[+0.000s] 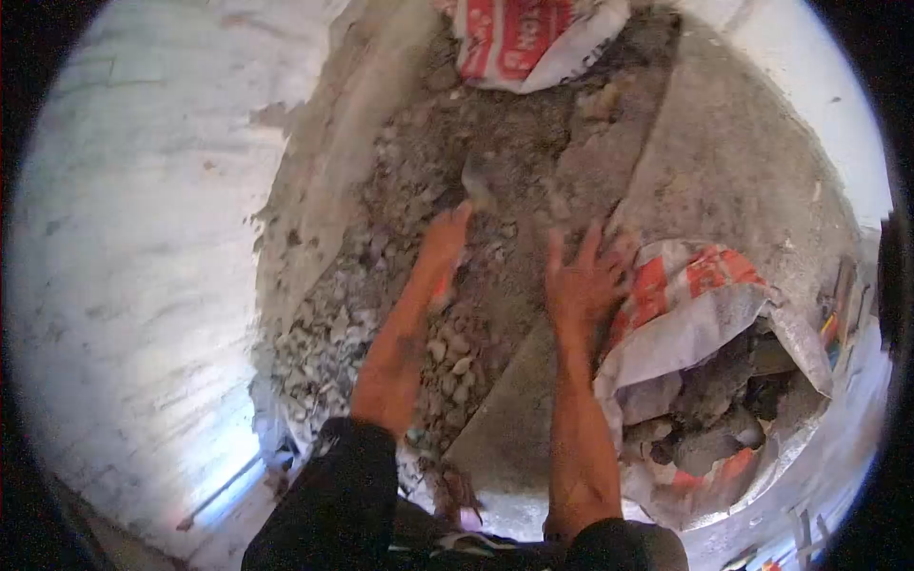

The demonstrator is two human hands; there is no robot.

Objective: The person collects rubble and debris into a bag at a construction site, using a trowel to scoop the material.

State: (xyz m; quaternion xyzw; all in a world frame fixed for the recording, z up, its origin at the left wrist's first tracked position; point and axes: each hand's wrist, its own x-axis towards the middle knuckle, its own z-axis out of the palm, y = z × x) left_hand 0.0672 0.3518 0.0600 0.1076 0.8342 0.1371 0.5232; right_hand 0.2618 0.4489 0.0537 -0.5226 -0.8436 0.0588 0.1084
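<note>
Crowding the right hand (583, 278): open sack (681, 347), grey chunks (706, 395) inside
Left hand (445, 236): blurred, grip I cannot tell
Right grip: released
Rubble (452, 366): loose, jagged
Far sack (522, 43): red-white, crumpled

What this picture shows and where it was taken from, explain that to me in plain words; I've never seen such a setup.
There is no robot here. One camera, worn on a person's head, looks forward and down, so the bare arms reaching in from the bottom are the wearer's own.

The rough, brownish-grey surface is strewn with broken rubble. By the right hand stands an open red-and-white sack with grey lumps inside; another printed sack lies at the top.

The right hand has its fingers spread and appears to hold nothing. The left hand looks curled, perhaps around a tool: an orange bit shows by its wrist, but blur hides the rest.
</note>
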